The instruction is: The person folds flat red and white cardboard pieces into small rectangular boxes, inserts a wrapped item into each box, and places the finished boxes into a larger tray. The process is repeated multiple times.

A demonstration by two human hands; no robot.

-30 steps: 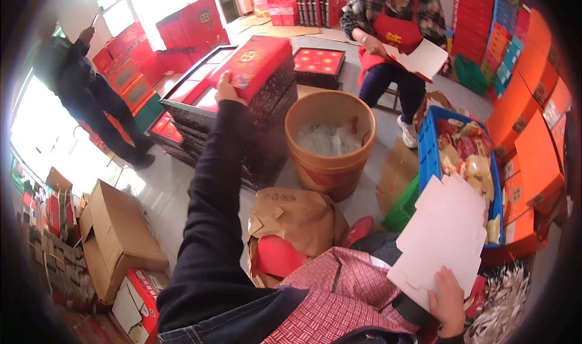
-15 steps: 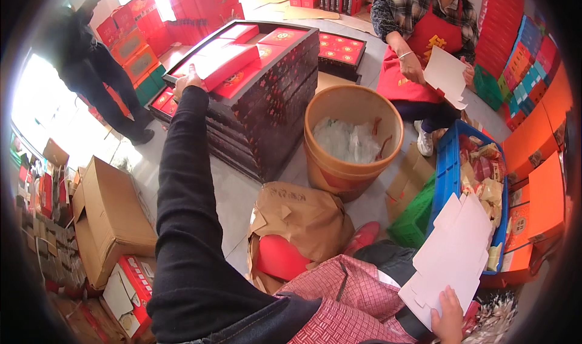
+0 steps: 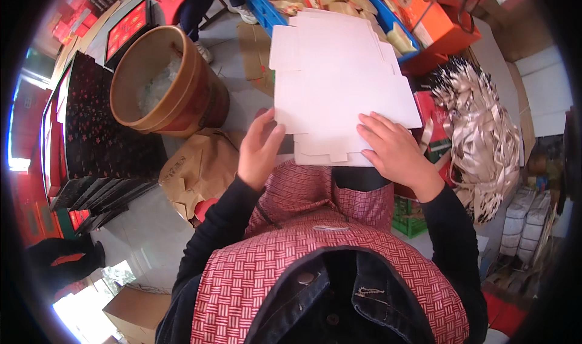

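Observation:
A flat white die-cut cardboard blank [image 3: 339,80] with stepped, notched edges lies in front of me above my lap. My right hand [image 3: 397,153] rests on its lower right part, fingers stretched flat over the surface. By the blank's lower left edge is my left hand [image 3: 257,153], its thumb and fingers apart and nothing seen between them. Whether its fingertips touch the edge I cannot tell. The underside of the blank is hidden.
A brown bucket [image 3: 136,123] with clear plastic inside and a crumpled brown paper bag [image 3: 197,168] stand to the left, near stacked black trays [image 3: 103,126]. A blue crate [image 3: 265,10] holds packets ahead. Bundled beige ribbons [image 3: 485,144] hang at the right.
My left hand has left the red box on the tray stack and come back beside the white blank. My view has swung down and right; the right hand now lies further onto the blank.

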